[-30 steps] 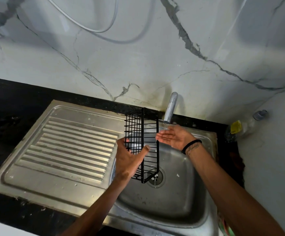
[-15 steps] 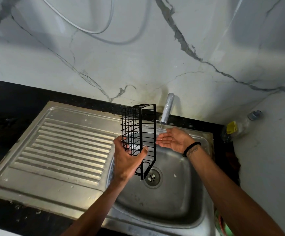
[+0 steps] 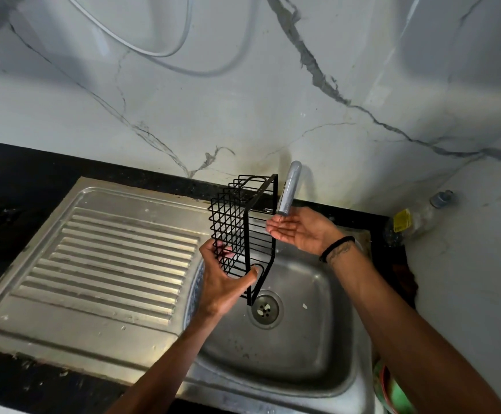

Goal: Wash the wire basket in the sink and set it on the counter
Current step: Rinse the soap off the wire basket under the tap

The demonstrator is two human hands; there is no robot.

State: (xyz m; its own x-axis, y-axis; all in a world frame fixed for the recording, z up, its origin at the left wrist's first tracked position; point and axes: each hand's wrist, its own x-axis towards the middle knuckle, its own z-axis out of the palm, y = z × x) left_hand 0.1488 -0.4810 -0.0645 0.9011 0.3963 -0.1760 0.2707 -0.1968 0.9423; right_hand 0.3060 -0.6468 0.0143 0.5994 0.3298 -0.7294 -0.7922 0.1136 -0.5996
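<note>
A black wire basket (image 3: 237, 225) is held on its side above the steel sink bowl (image 3: 297, 342), just left of the chrome tap (image 3: 288, 189). My left hand (image 3: 224, 279) grips its lower end, thumb hooked over the frame and fingers behind the mesh. Palm up with fingers straight, my right hand (image 3: 301, 230) is cupped directly under the tap's spout, to the right of the basket and apart from it. The black counter (image 3: 13, 186) runs along the left.
A ribbed steel drainboard (image 3: 109, 258) lies left of the bowl. The drain (image 3: 264, 307) sits under the basket. A clear bottle with a yellow label (image 3: 416, 216) lies at the back right corner. Something green (image 3: 392, 392) shows at the lower right. A marble wall stands behind.
The basket has risen slightly and turned, its top now tipped toward the wall. My right hand stays cupped under the spout.
</note>
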